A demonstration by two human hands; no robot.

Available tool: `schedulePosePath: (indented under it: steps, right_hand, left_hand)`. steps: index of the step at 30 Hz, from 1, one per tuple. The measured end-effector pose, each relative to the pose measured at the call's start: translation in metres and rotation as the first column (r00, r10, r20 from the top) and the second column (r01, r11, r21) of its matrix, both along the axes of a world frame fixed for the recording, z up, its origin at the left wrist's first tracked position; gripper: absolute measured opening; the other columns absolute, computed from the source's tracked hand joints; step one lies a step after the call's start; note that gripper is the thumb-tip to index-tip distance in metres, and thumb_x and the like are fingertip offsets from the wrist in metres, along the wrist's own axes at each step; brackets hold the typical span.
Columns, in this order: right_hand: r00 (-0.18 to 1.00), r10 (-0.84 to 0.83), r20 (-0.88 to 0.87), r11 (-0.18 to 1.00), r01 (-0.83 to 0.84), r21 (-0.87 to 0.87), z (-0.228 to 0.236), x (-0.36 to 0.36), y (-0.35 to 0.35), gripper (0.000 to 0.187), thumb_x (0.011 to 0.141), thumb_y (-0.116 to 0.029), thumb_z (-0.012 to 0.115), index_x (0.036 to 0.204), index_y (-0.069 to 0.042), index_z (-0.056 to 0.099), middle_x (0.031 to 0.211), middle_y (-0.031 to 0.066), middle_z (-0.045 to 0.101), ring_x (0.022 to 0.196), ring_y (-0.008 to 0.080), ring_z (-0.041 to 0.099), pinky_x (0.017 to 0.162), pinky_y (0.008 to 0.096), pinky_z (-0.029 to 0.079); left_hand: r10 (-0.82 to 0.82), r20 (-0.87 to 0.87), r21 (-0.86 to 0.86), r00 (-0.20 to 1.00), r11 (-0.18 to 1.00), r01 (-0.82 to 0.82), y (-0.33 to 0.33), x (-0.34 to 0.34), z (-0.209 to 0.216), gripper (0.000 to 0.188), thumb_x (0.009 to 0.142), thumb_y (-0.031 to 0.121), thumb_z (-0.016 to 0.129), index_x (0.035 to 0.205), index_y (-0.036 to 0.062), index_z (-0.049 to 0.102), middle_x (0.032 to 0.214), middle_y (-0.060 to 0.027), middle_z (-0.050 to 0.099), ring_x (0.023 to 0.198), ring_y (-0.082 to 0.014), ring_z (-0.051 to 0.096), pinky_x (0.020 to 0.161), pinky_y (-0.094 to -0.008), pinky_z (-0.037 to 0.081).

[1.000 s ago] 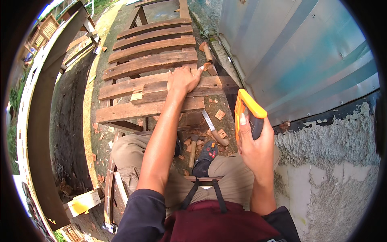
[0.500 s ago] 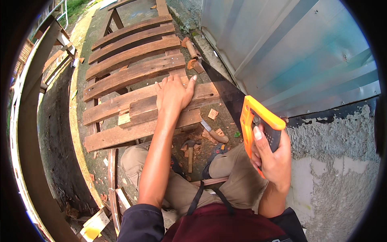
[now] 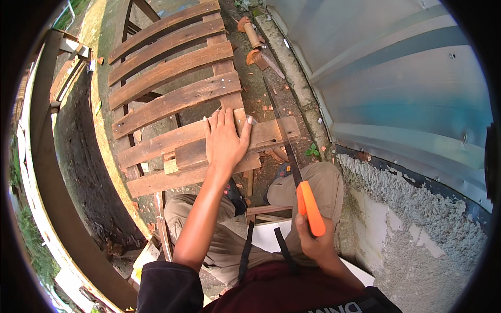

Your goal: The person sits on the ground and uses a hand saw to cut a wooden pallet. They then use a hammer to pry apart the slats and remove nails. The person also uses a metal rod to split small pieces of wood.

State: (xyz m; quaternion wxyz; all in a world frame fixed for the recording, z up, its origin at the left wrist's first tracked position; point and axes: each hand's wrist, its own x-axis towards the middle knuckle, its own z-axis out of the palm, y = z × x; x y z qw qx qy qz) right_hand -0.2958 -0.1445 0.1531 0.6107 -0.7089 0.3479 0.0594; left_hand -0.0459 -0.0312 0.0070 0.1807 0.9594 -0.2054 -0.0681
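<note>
My left hand (image 3: 228, 138) lies flat on a loose wooden board (image 3: 190, 155), its fingers stretched out and thumb apart. That board rests across the near slats of a slatted wooden frame (image 3: 175, 101), and its right end sticks out past the frame. In my right hand (image 3: 317, 241) is a handsaw (image 3: 292, 160), gripped by its orange handle. The dark blade points forward and away from me, crossing over the board's overhanging right end; whether the teeth touch the wood, I cannot tell. My right fingers are partly hidden behind the handle.
On the right stand a corrugated metal sheet (image 3: 386, 83) and a rough concrete wall (image 3: 417, 229). A wooden-handled tool (image 3: 251, 36) lies on the ground beyond the board, among wood scraps. A small green plant (image 3: 312, 151) grows near my right knee. Dark timber (image 3: 52, 156) runs along the left.
My right hand has brought the handsaw left and nearer to my body, turning the blade edge-on across the board's end. My left hand stays flat on the board. The view has shifted.
</note>
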Motion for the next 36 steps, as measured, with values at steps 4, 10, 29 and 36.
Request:
schedulePosePath:
  steps: [4, 10, 29, 36]
  right_hand:
    - [1.000, -0.010, -0.023, 0.999, 0.009, -0.038, 0.007, 0.021, 0.016, 0.028, 0.098, -0.023, 0.071, 0.086, 0.002, 0.067, 0.063, 0.0062, 0.058, 0.058, 0.0104, 0.054, 0.055, 0.0318, 0.044]
    - [0.980, -0.152, -0.126, 0.988, 0.156, 0.017, 0.020, -0.005, 0.018, 0.018, 0.094, -0.013, 0.068, 0.082, 0.000, 0.065, 0.061, 0.0078, 0.057, 0.056, 0.0130, 0.057, 0.054, 0.0330, 0.044]
    - [0.986, -0.163, -0.020, 0.983, 0.161, -0.086, -0.028, 0.051, 0.009, 0.016, 0.091, -0.010, 0.067, 0.082, 0.003, 0.065, 0.062, 0.0074, 0.059, 0.056, 0.0122, 0.055, 0.056, 0.0329, 0.046]
    - [0.980, 0.053, -0.193, 0.980, -0.088, -0.176, 0.056, -0.078, 0.040, 0.018, 0.090, -0.012, 0.059, 0.094, 0.001, 0.070, 0.074, 0.0135, 0.064, 0.064, 0.0304, 0.064, 0.065, 0.0406, 0.052]
  left_hand:
    - [0.035, -0.057, -0.014, 0.998, 0.999, -0.036, -0.004, 0.007, 0.004, 0.057, 0.103, 0.043, 0.049, 0.140, -0.0004, 0.054, 0.143, -0.0197, 0.056, 0.141, -0.0362, 0.045, 0.124, -0.0514, 0.022]
    - [0.040, -0.036, -0.004, 0.999, 0.999, -0.040, -0.001, 0.009, -0.001, 0.044, 0.102, 0.025, 0.046, 0.138, 0.0007, 0.055, 0.142, -0.0189, 0.057, 0.139, -0.0367, 0.046, 0.124, -0.0530, 0.024]
    - [0.042, -0.067, 0.060, 0.997, 0.997, -0.038, -0.006, 0.006, -0.003, 0.048, 0.096, 0.022, 0.047, 0.141, 0.0044, 0.050, 0.147, -0.0145, 0.053, 0.143, -0.0333, 0.041, 0.126, -0.0523, 0.020]
    - [0.070, -0.122, 0.086, 0.990, 0.994, -0.060, -0.006, 0.008, 0.001, 0.052, 0.094, 0.023, 0.049, 0.143, 0.0061, 0.048, 0.148, -0.0129, 0.051, 0.144, -0.0315, 0.039, 0.127, -0.0516, 0.017]
